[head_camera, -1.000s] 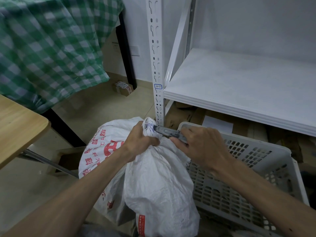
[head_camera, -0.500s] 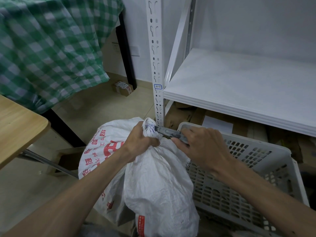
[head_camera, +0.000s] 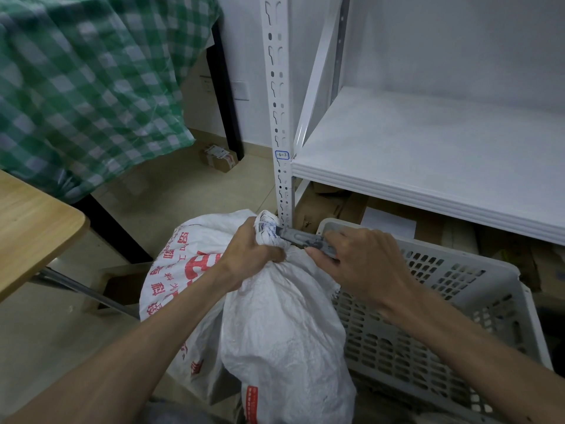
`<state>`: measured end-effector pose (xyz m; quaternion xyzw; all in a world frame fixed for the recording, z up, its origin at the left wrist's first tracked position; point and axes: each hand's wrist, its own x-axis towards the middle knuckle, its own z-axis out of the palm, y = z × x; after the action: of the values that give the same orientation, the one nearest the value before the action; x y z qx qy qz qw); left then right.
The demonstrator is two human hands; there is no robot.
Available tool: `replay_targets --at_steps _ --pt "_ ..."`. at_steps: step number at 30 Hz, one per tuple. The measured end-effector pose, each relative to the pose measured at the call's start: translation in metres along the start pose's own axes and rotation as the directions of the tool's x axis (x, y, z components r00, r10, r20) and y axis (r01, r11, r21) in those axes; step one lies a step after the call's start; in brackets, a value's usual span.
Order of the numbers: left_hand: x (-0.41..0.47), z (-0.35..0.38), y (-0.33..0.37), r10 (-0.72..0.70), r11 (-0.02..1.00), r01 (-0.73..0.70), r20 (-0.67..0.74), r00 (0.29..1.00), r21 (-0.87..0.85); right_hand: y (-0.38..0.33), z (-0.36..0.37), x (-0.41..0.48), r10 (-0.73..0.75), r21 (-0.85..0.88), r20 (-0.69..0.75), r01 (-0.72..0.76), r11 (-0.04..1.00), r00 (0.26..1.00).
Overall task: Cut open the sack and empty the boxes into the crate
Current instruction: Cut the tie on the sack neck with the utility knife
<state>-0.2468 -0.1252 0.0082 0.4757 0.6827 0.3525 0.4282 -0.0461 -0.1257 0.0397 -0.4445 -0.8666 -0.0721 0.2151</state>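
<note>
From the head camera, a big white woven plastic sack with red writing (head_camera: 284, 325) stands on the floor, right up against the left side of a light grey plastic crate with holes in its walls (head_camera: 458, 301). The sack's top is bunched into a tight neck. The left hand (head_camera: 249, 255) squeezes that neck, its grip wrapped around it and pressed shut. The right hand (head_camera: 363, 264) has its grip closed on a grey metal box cutter (head_camera: 302, 238), and the cutter's tip touches the bunched top just beside the left hand. I cannot tell if the sack is cut yet. No boxes from the sack can be seen, and what little shows of the inside of the crate is dim. Behind the hands is a white metal shelf rack (head_camera: 412, 154), with flat brown cardboard (head_camera: 336, 206) under its board. A small brown cardboard box (head_camera: 218, 157) lies on the floor farther back. On the left are a light wooden table (head_camera: 33, 221) and a hanging green and white checked cloth (head_camera: 85, 81).
</note>
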Motion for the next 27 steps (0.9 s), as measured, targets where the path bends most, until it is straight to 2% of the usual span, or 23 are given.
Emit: replay_targets --at_steps 8,18,21,25,27 --pt "0.001 0.001 -0.002 0.002 1.0 -0.002 -0.013 1.0 0.015 0.003 -0.003 0.003 0.009 0.016 0.008 -0.009 1.0 1.0" --pt "-0.001 0.016 -0.003 0.098 0.984 -0.089 -0.055 0.994 0.157 -0.01 0.0 -0.001 0.098 -0.035 0.017 -0.097 0.995 0.995" --pt "0.001 0.007 -0.001 0.036 0.999 -0.029 -0.163 0.986 0.045 -0.001 -0.007 0.0 0.12 0.028 -0.038 -0.119 0.993 0.992" --pt "-0.002 0.007 0.0 0.032 0.999 -0.03 -0.099 0.995 0.018 0.008 -0.008 -0.001 0.153 0.05 -0.027 -0.152 0.987 0.988" --pt "-0.004 0.008 0.001 0.043 0.999 -0.044 -0.06 0.997 -0.007 0.007 -0.002 0.001 0.231 0.2 0.031 -0.233 0.952 0.972"
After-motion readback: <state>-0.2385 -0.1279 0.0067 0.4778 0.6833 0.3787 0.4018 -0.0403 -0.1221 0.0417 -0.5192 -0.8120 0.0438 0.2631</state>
